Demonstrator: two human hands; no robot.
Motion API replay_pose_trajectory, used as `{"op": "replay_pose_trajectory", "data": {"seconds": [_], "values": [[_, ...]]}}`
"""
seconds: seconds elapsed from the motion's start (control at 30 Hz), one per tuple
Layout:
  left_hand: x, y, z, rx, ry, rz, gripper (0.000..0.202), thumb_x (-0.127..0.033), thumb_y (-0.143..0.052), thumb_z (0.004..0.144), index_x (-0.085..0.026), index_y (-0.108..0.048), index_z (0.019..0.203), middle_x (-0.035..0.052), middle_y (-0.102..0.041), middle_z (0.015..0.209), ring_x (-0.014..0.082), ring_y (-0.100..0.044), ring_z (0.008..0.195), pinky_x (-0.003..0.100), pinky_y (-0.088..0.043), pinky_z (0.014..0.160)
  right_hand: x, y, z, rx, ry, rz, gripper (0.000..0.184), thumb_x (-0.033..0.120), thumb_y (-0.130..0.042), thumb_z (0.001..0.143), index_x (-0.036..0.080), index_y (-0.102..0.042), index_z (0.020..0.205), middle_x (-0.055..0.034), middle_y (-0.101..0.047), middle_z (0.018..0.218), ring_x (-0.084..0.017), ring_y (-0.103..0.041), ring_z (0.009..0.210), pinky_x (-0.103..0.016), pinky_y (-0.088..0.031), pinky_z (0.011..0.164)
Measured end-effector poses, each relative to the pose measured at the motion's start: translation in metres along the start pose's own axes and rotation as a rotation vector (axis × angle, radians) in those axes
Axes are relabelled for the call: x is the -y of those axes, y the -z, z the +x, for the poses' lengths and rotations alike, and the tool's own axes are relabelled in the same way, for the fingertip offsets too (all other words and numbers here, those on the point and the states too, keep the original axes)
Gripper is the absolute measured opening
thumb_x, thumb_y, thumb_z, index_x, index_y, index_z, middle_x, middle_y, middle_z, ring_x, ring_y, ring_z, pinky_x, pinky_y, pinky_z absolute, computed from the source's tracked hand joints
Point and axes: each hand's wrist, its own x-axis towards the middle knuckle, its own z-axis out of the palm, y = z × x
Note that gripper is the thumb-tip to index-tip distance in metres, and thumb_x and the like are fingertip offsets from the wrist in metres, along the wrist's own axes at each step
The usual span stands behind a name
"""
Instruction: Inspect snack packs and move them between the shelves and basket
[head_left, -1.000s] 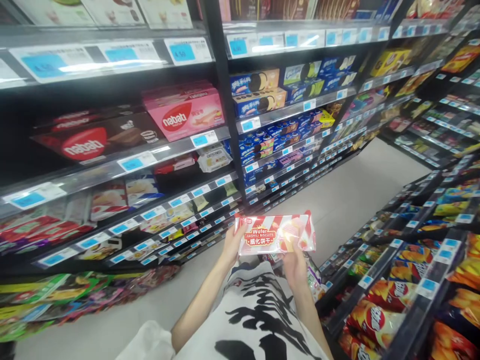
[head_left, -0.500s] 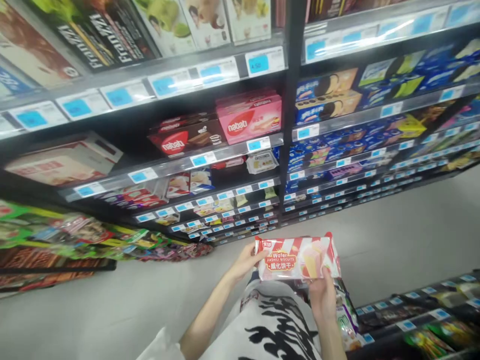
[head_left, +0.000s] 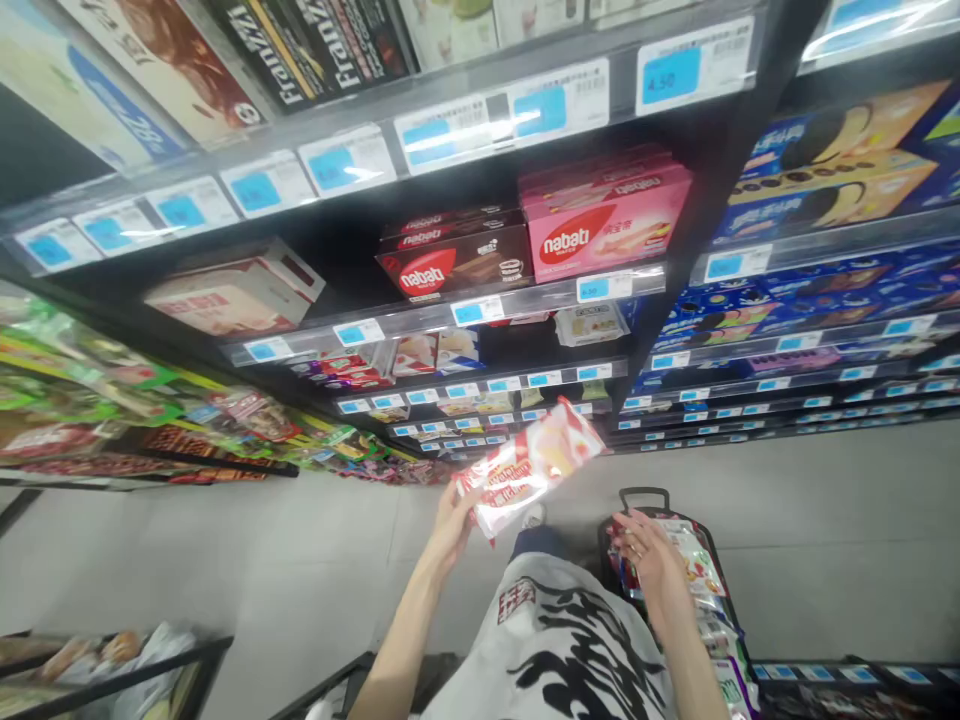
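Observation:
My left hand (head_left: 452, 520) grips one end of a red and white packet of wafer biscuits (head_left: 529, 468), which tilts up to the right in front of the lower shelves. Glare covers part of its print. Off to the right, my right hand (head_left: 651, 560) holds nothing, its fingers loosely bent and apart. Below that hand stands a black shopping basket (head_left: 716, 560) filled with several packaged snacks (head_left: 694, 560).
Ahead is a dark shelf unit with price tags (head_left: 457, 312). It carries pink Nabati boxes (head_left: 607, 225), brown Nabati boxes (head_left: 457, 255) and blue biscuit boxes (head_left: 825, 200). Snack bags hang on a rack (head_left: 150, 400) at left. Another shelf edge (head_left: 855, 675) stands lower right.
My right hand has let go of the wafer packet and moved down beside it. My left hand has swung the packet left and tilted it. The view has shifted, showing the basket more fully.

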Motion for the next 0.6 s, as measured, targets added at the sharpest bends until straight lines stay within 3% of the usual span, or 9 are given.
{"op": "replay_pose_trajectory", "data": {"seconds": [0.13,0.27,0.43,0.6], "values": [[-0.030,0.013,0.024,-0.218,-0.143,-0.108,0.056,-0.038,-0.087,0.068,-0.020,-0.062,0.115,0.0112,-0.072,0.121,0.0212,-0.073,0.095,0.027,-0.059,0.074,0.006,-0.010,0.012,-0.065,0.000,-0.052,0.057,0.047,-0.086,0.062,0.017,-0.071,0.107,-0.0156,-0.075,0.111,-0.022,-0.070,0.076,-0.031,-0.054,0.067],[-0.050,0.024,0.048,-0.285,-0.258,-0.130,0.052,-0.036,-0.083,0.070,-0.020,-0.061,0.115,0.0086,-0.073,0.118,0.0185,-0.073,0.093,0.027,-0.059,0.074,0.001,-0.020,0.019,-0.071,0.004,-0.077,0.056,0.047,-0.086,0.061,0.017,-0.070,0.106,-0.0147,-0.076,0.109,-0.023,-0.071,0.077,-0.032,-0.055,0.068],[-0.064,0.038,0.069,-0.216,-0.208,-0.150,0.054,-0.041,-0.082,0.066,-0.015,-0.065,0.110,0.0086,-0.076,0.106,0.0203,-0.074,0.087,0.028,-0.060,0.074,-0.002,-0.045,0.024,0.046,-0.038,-0.052,0.054,0.054,-0.077,0.074,0.019,-0.066,0.113,-0.0156,-0.073,0.118,-0.024,-0.072,0.083,-0.032,-0.056,0.067],[-0.072,0.044,0.076,-0.058,-0.017,-0.111,0.061,-0.040,-0.084,0.056,-0.015,-0.064,0.108,0.0100,-0.077,0.098,0.0313,-0.074,0.093,0.043,-0.060,0.086,0.016,-0.086,0.031,0.286,-0.110,-0.037,0.077,0.073,-0.061,0.081,0.021,-0.054,0.137,-0.0181,-0.069,0.125,-0.026,-0.072,0.081,-0.032,-0.054,0.051]]}}
